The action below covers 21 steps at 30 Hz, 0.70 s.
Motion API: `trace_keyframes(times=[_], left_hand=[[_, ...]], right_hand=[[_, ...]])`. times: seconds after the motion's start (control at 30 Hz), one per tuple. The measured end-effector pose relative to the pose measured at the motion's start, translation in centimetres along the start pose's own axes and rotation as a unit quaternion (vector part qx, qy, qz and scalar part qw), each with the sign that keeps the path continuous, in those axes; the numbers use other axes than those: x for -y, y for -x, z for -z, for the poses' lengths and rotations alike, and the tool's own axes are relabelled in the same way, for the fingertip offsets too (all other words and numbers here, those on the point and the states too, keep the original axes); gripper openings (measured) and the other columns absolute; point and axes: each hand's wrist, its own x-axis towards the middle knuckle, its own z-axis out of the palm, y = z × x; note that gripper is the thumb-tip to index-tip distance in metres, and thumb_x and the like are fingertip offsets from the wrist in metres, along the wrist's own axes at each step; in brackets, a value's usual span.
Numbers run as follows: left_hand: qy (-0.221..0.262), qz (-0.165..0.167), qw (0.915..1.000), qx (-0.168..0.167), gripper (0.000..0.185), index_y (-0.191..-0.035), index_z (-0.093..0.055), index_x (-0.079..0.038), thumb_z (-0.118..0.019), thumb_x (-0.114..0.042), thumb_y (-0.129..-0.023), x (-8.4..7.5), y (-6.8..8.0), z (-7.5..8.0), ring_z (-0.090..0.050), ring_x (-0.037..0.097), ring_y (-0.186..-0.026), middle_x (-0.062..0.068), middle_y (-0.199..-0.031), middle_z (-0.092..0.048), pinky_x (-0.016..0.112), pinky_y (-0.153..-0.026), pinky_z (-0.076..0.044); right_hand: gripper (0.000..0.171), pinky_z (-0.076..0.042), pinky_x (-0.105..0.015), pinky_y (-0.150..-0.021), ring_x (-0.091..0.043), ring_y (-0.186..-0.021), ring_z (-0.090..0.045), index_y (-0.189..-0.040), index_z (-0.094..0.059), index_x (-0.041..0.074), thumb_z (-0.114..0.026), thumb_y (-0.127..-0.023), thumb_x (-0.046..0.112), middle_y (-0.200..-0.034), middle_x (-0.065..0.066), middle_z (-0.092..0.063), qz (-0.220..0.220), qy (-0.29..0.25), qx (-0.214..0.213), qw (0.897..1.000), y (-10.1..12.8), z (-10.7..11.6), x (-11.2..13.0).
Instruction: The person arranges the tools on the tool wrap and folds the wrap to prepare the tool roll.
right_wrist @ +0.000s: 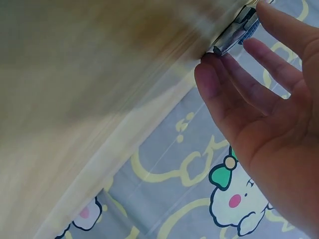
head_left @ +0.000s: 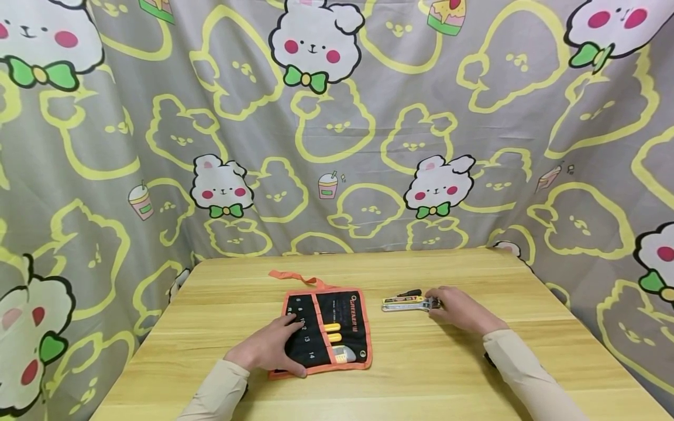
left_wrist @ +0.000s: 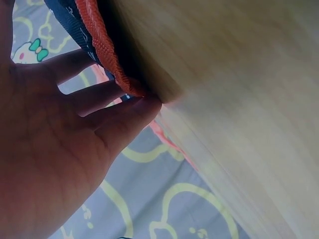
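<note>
A black tool pouch (head_left: 337,307) with orange trim lies unfolded on the table, its left panel marked with white numbers. My left hand (head_left: 268,345) rests on that panel with fingers spread, the thumb at the near edge; in the left wrist view the fingertips meet the orange trim (left_wrist: 102,47). Two yellow handles (head_left: 333,337) and a grey-and-yellow tool (head_left: 344,354) show in the right panel's pockets. To the right lies a silver adjustable wrench (head_left: 405,306). My right hand (head_left: 460,310) holds its head between thumb and fingers, also seen in the right wrist view (right_wrist: 234,37).
Behind the wrench lie a yellow tool with dark and red markings (head_left: 395,300) and a short black tool (head_left: 411,293). An orange strap (head_left: 295,277) trails from the pouch's far edge. A patterned curtain (head_left: 337,134) surrounds the wooden table (head_left: 447,374).
</note>
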Motion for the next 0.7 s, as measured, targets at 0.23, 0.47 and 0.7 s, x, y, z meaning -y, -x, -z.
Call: trace_keyframes(times=[0.23, 0.47, 0.7], left_hand=[[0.001, -0.005, 1.0, -0.002, 0.106, -0.151, -0.05, -0.007, -0.089, -0.061, -0.069, -0.09, 0.24, 0.04, -0.036, 0.044, -0.147, 0.022, -0.161, -0.035, 0.06, -0.112, -0.039], [0.005, -0.005, 1.0, -0.002, 0.106, -0.151, -0.05, -0.008, -0.089, -0.061, -0.069, 0.01, 0.19, -0.06, -0.036, 0.043, -0.147, 0.021, -0.162, -0.035, 0.06, -0.112, -0.039], [0.006, -0.006, 1.0, -0.001, 0.106, -0.152, -0.049, -0.008, -0.088, -0.061, -0.069, 0.03, 0.18, 0.02, -0.035, 0.043, -0.147, 0.021, -0.162, -0.035, 0.06, -0.112, -0.039]], right_hand=[[0.021, -0.053, -0.035, -0.073, -0.015, -0.084, -0.063, -0.108, -0.072, 0.004, -0.078, -0.091, 0.014, -0.095, -0.002, -0.069, 0.013, 0.02, 0.002, 1.0, -0.48, -0.27, -0.03], [0.015, -0.052, -0.03, -0.069, -0.011, -0.08, -0.06, -0.102, -0.072, 0.007, -0.078, -0.091, 0.014, -0.091, 0.0, -0.065, 0.014, 0.02, 0.005, 1.0, -0.23, -0.21, 0.28], [0.016, -0.05, -0.029, -0.067, -0.01, -0.078, -0.057, -0.103, -0.071, 0.009, -0.079, -0.091, 0.016, -0.091, 0.0, -0.063, 0.01, 0.022, 0.019, 1.0, 0.34, 0.19, 0.94]])
